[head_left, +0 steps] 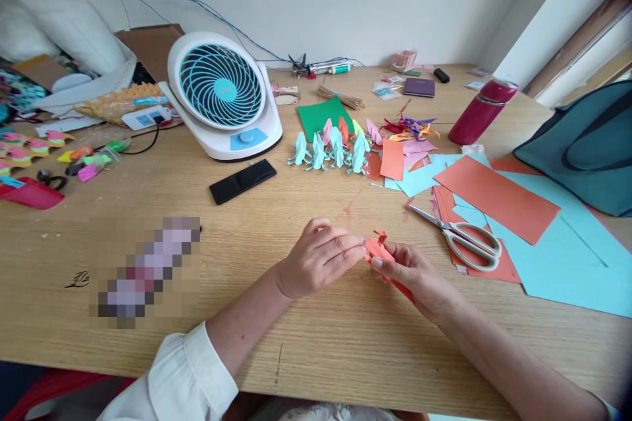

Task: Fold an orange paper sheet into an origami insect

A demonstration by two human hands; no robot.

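Note:
An orange folded-paper figure (379, 250) with small curled ends is between my hands, just above the table's front half. My right hand (412, 273) grips its body between thumb and fingers. My left hand (320, 256) is closed, its fingertips pinching at the figure's left edge; the exact spot is covered by the fingers. Beyond them stands a group of finished-looking folded-paper figures (337, 147) in light blue, pink, orange and yellow. To the right of my right hand lie scissors (471, 243) with cream handles, blades apart, on orange paper sheets (498, 197).
Large light-blue sheets (567, 263) spread at right, beside a red flask (482, 112) and a teal bag (582, 145). A white fan (224, 99) stands at back left, with a black case (243, 181) before it. Paper scraps (409, 131) lie behind the sheets.

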